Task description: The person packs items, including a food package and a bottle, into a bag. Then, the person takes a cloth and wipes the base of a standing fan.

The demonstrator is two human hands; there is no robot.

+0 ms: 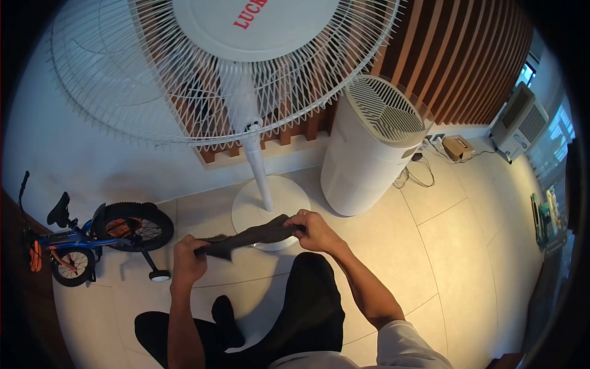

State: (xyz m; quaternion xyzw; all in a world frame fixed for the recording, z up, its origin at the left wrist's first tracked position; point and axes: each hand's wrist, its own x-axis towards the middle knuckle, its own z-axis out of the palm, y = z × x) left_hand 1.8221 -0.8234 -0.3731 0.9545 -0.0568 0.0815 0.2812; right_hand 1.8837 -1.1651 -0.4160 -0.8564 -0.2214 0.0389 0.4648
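Observation:
A dark grey-brown cloth (255, 235) is stretched between my two hands, above my knees and in front of the fan's round base. My left hand (189, 259) pinches its left end, where a loose corner hangs down. The right end is gripped by my right hand (312, 230), which is held a little higher, with the fingers closed on the fabric. The cloth looks narrow and bunched along its length. Behind it rises the white pole (258, 169) of the standing fan.
The large white fan cage (123, 117) fills the upper left. A white air purifier (362, 154) stands right of the pole. A small blue bicycle (83, 242) is at the left. Cables (419, 178), a brown box (458, 148) and another appliance (519, 123) are at the right.

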